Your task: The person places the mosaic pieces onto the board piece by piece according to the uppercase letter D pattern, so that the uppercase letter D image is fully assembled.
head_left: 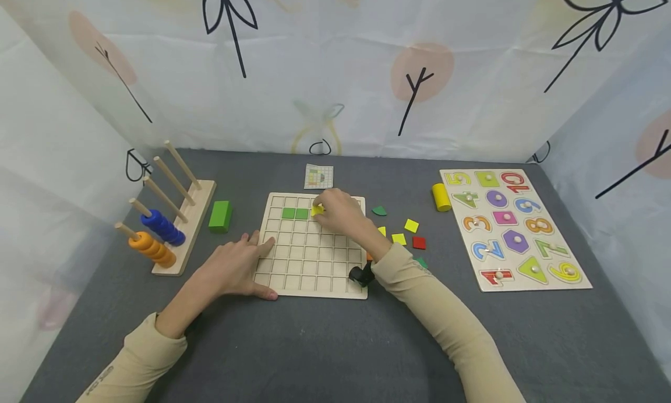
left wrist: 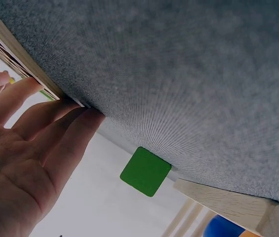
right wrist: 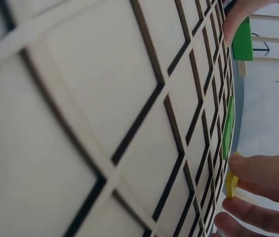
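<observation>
A pale wooden grid board [head_left: 309, 269] lies flat on the grey table. My left hand [head_left: 236, 266] rests at its left edge with the fingers spread; in the left wrist view the fingertips [left wrist: 94, 116] touch the table beside the board's side. Over the board's upper right part, my right hand [head_left: 341, 212] pinches a small yellow square tile [right wrist: 232, 181] between thumb and fingers. That tile is close to the grid surface; whether it touches is hard to tell. Two green square tiles [head_left: 295, 213] sit side by side in cells just left of it.
Loose yellow, red, green and orange pieces [head_left: 398, 239] lie right of the board. A printed pattern card [head_left: 318, 177] is behind it. Leftward stand a green block [head_left: 220, 216] and a peg stand [head_left: 191, 222] with rings. Rightward are a yellow cylinder [head_left: 441, 197] and a number puzzle [head_left: 503, 231].
</observation>
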A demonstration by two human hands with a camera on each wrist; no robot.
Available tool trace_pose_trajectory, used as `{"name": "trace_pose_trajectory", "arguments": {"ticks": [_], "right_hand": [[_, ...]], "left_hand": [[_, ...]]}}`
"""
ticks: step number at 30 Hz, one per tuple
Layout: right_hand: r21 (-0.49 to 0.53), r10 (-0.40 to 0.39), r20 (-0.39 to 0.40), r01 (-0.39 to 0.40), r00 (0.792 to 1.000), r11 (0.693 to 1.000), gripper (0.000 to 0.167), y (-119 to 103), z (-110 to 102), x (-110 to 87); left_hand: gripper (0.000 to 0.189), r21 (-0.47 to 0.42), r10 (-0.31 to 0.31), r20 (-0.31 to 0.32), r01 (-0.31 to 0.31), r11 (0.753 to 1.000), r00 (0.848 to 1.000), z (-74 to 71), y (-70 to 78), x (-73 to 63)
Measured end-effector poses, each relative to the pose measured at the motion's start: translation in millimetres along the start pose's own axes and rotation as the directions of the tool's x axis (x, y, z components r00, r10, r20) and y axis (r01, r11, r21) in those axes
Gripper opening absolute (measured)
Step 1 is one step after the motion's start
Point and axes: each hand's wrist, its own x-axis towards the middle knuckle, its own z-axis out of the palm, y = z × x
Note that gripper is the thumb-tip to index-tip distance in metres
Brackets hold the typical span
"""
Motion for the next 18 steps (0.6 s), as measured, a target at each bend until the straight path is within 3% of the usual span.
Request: {"name": "trace_pose_trajectory", "arguments": {"ticks": [18], "right_hand": [[0.005, 0.012, 0.001, -0.012, 1.0, 1.0, 0.03, -1.4, 7.6, 5.8]], "left_hand": [[0.112, -0.003, 0.002, 0.001, -0.002, 1.0, 1.0, -0.4, 0.2, 0.0]]}}
